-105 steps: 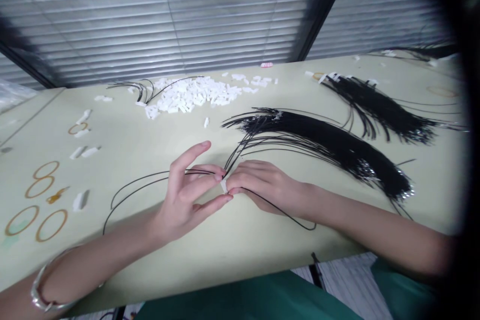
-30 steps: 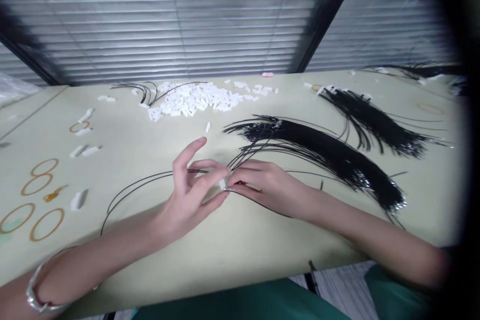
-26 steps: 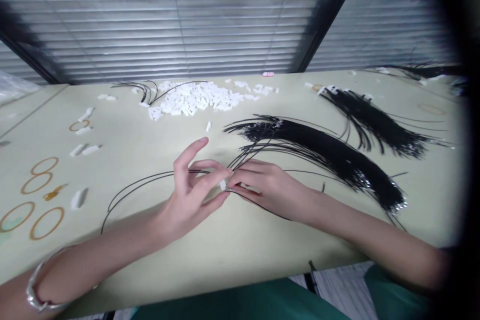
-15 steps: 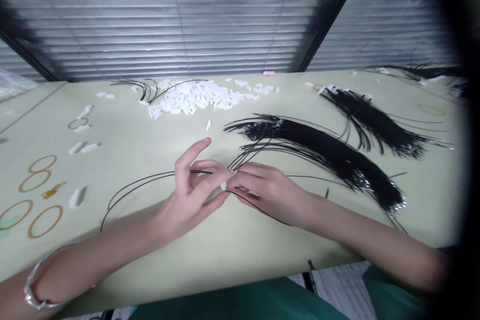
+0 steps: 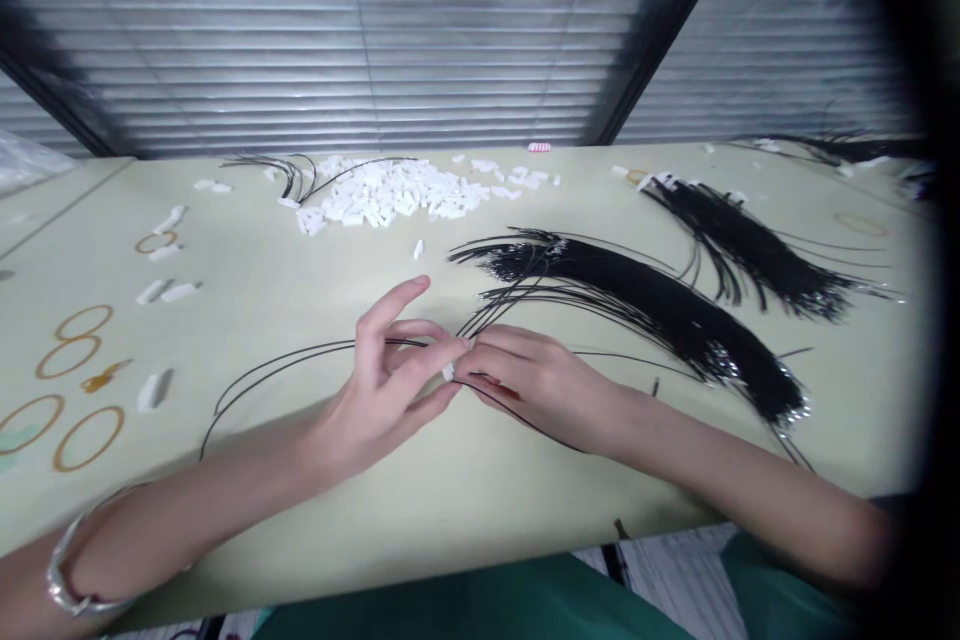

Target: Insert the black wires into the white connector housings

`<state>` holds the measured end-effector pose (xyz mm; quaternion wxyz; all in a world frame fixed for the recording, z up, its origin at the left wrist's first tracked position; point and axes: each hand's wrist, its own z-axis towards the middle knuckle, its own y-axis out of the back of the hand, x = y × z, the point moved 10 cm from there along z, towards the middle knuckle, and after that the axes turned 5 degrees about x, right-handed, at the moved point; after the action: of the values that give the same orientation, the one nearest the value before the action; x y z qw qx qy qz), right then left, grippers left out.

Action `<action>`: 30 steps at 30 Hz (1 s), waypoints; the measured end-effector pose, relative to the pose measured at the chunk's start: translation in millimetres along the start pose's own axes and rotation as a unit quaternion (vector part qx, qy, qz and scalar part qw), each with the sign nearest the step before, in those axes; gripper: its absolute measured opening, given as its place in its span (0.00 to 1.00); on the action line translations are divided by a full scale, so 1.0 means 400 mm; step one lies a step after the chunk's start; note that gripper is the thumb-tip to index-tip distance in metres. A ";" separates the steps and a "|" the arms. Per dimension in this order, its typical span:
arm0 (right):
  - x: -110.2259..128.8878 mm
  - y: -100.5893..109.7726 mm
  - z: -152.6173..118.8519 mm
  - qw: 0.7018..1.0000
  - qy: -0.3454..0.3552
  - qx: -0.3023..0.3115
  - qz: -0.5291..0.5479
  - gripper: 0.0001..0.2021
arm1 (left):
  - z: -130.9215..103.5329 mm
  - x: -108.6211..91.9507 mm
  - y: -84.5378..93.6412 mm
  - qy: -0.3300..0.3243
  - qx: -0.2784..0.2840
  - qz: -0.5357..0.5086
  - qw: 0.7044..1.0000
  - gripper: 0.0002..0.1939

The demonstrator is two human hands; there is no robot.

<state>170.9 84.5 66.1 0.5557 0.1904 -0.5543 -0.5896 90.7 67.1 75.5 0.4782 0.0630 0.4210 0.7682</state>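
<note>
In the middle of the head view, my left hand (image 5: 394, 390) pinches a small white connector housing (image 5: 448, 373) between thumb and a fingertip, its index finger raised. Right against it, my right hand (image 5: 536, 385) has its fingers closed on a thin black wire (image 5: 525, 417) at the housing. The exact fingertip contact is partly hidden. More black wires fan out above and to the left of the hands, and some appear to run into the housing. A thick bundle of black wires (image 5: 645, 295) with shiny tips lies just beyond my right hand.
A heap of white connector housings (image 5: 397, 192) lies at the back of the table (image 5: 420, 520), near a few wired ones. Another black wire bundle (image 5: 757, 245) rests at the right. Rubber bands (image 5: 90, 438) and loose housings (image 5: 154, 390) are scattered on the left. A blind-covered window (image 5: 360, 40) stands behind.
Both hands keep nearly the same pose and hold at the white housing. The view has shifted only very slightly.
</note>
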 end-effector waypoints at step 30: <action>0.044 -0.030 -0.010 0.977 0.091 0.045 -0.187 0.09 | -0.001 -0.001 -0.014 0.011 0.033 -0.037 0.999 0.23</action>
<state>163.7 64.8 61.5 0.4746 0.3681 -0.4824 -0.6376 94.6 67.7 71.5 0.4991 0.0549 0.4533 0.7365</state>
